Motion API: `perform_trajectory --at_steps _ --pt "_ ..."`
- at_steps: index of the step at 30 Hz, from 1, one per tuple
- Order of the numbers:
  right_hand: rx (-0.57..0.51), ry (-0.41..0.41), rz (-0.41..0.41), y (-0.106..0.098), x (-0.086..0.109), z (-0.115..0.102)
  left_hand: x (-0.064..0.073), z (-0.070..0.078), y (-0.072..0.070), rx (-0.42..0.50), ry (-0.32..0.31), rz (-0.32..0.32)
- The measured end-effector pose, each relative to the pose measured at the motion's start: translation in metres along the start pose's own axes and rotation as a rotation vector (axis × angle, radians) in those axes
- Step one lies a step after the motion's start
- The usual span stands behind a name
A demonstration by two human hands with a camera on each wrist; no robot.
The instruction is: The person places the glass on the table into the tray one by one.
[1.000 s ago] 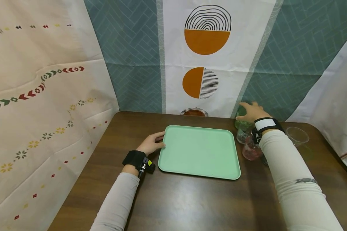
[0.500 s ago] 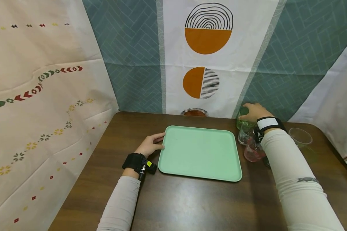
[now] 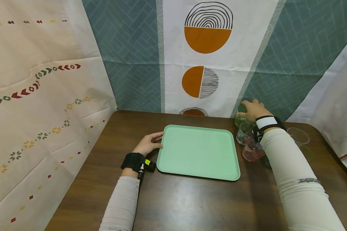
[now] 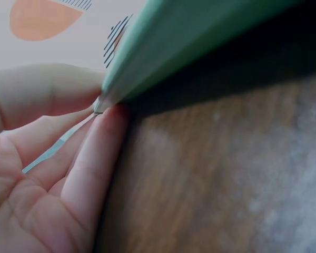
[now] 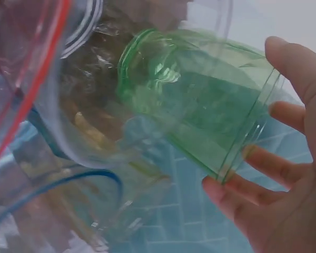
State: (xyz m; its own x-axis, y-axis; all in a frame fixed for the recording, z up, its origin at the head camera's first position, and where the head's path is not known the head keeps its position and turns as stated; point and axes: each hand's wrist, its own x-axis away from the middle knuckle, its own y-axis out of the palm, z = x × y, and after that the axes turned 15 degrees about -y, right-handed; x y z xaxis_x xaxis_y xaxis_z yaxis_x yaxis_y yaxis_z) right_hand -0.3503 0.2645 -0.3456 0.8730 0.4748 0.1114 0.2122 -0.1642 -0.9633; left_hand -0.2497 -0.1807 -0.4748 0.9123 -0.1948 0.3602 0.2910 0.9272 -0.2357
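A pale green tray [image 3: 198,152] lies on the brown table. My left hand [image 3: 147,143] pinches its left edge; in the left wrist view the thumb is on one side of the tray's rim [image 4: 108,89] and the fingers on the other. At the back right, my right hand [image 3: 254,110] is at a clear green plastic cup [image 3: 240,121]. Up close, the thumb and fingers [image 5: 229,197] curve round the rim of that green cup [image 5: 200,100]. The right wrist and sleeve hide part of the cups near it.
Nearer along the tray's right side stand a clear cup [image 3: 242,136] and a pink cup [image 3: 252,153]. A dark cup [image 3: 265,163] is partly under the right forearm. Beyond the forearm stands another clear cup [image 3: 298,136]. Patterned cloths [image 3: 133,73] hang behind the table.
The head view shifts slightly. Both hands stay at the same places, the left at the tray's edge and the right at the green cup.
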Motion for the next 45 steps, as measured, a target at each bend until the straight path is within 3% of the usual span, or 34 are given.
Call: perform_trajectory --at_steps 6,12,20,25,33,45 --pt "0.054 -0.045 0.064 -0.009 -0.005 -0.019 -0.001 -0.002 -0.004 -0.010 0.004 0.001" --pt "0.078 -0.095 0.180 -0.012 -0.014 -0.045 0.012 0.011 -0.007 0.015 -0.003 -0.016" --pt "0.073 -0.138 0.235 -0.013 -0.027 -0.077 0.015 0.022 -0.004 0.023 0.004 -0.041" --pt "0.064 -0.171 0.267 -0.001 -0.038 -0.103 0.014 0.019 -0.004 0.031 0.002 -0.037" --pt "0.038 -0.216 0.259 0.020 -0.051 -0.142 -0.003 -0.002 -0.001 -0.001 -0.003 0.005" --pt "0.070 -0.294 0.315 0.031 -0.067 -0.175 -0.004 -0.003 0.001 -0.007 0.008 0.010"
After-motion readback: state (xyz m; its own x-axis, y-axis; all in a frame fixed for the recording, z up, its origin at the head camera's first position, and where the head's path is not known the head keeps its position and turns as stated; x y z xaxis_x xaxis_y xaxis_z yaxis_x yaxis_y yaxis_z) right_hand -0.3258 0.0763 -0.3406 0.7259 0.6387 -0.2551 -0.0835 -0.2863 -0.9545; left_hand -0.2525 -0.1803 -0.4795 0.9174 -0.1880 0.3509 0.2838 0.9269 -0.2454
